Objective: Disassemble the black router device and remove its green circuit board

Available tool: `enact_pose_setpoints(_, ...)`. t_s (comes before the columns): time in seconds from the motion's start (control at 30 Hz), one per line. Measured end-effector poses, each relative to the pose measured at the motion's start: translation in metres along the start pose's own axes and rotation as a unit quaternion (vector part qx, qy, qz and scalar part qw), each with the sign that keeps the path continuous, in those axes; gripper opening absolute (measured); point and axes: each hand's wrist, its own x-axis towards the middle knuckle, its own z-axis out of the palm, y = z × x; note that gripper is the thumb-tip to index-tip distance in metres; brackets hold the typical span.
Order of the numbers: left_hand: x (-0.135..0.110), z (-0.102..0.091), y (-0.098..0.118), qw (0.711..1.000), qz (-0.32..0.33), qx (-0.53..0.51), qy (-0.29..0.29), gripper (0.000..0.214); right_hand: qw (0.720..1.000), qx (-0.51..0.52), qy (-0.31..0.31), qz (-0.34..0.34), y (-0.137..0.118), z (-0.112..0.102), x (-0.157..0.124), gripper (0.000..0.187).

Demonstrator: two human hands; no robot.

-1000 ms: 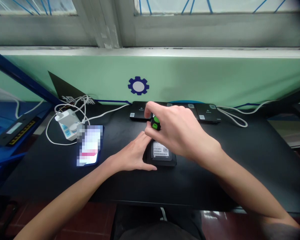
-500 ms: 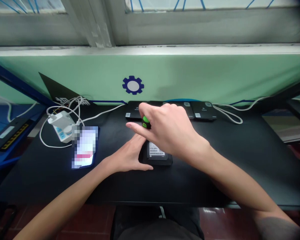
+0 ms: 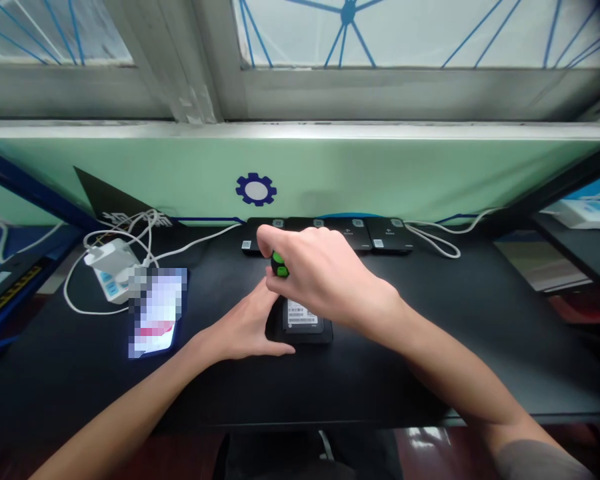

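Observation:
In the head view, my right hand (image 3: pixel 325 267) is closed around the green and black handle of a screwdriver (image 3: pixel 281 265), with the thumb pressed against it. The screwdriver's shaft and tip are hidden behind my hands. Below it lies a flat black drive (image 3: pixel 303 328) with a white printed label, seated on a slightly larger black case (image 3: pixel 325 338) on the desk. My left hand (image 3: pixel 243 323) brackets the case from the left, its thumb along the near edge. Its other fingers run toward the far side, mostly covered by my right hand.
Several flat black boxes (image 3: pixel 393 239) stand in a row at the back of the black desk (image 3: pixel 430 320). On the left are a lit phone (image 3: pixel 157 313) and a white power strip (image 3: pixel 114 267) with tangled cables. A looped white cable (image 3: pixel 437 248) lies right of the boxes.
The view has tilted up, so the desk sits lower and slightly left in the picture. My right thumb, stretched out before, now bends in against the screwdriver handle. My left hand stays by the case.

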Motion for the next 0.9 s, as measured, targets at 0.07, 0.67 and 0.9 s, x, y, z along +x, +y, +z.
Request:
enact_pose_setpoints(0.07, 0.000, 0.000, -0.001, 1.000, 0.005, -0.002, 0.005, 0.128, 1.000, 0.002, 0.002, -0.003, 0.001, -0.002, -0.001, 0.019)
enact_pose_setpoints(0.67, 0.004, 0.000, 0.003, 0.999, 0.035, -0.040, 0.009, 0.139, 0.998, -0.020, -0.015, 0.056, -0.009, 0.002, 0.003, 0.026)
enact_pose_setpoints(0.9, 0.003, 0.002, -0.001, 0.999, 0.031, -0.028, 0.007, 0.135, 0.999, 0.012, -0.028, 0.028, -0.002, -0.005, 0.001, 0.020)
